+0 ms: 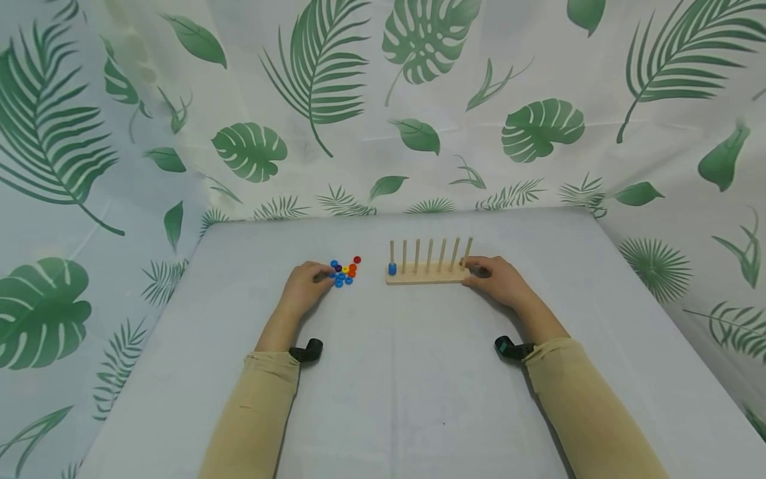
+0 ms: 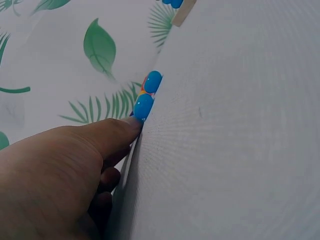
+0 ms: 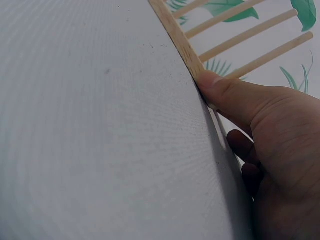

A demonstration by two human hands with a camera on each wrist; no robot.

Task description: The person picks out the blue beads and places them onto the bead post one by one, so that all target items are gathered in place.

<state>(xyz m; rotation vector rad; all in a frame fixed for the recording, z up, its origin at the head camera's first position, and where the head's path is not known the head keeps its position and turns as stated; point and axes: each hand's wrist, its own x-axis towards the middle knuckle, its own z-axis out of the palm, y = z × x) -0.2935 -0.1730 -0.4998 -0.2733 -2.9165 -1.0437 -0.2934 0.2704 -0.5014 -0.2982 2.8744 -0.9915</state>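
My left hand (image 1: 306, 287) is at the left side of a small cluster of beads (image 1: 349, 280), blue, red, orange, yellow and dark purple. In the left wrist view the thumb tip touches or nearly touches a blue bead (image 2: 144, 106); the index fingertip is hidden, so a pinch cannot be made out. A wooden peg board (image 1: 425, 279) with a row of several upright pegs stands right of the cluster. Blue beads (image 1: 392, 269) sit on its leftmost peg. My right hand (image 1: 497, 281) grips the board's right end, the thumb (image 3: 212, 87) against its front edge.
A white cloth covers the table (image 1: 389, 386). Behind it and at both sides hangs a white curtain (image 1: 359, 173) printed with green leaves. Each wrist carries a black camera mount, the left one (image 1: 308, 350) and the right one (image 1: 511, 348), near the tabletop.
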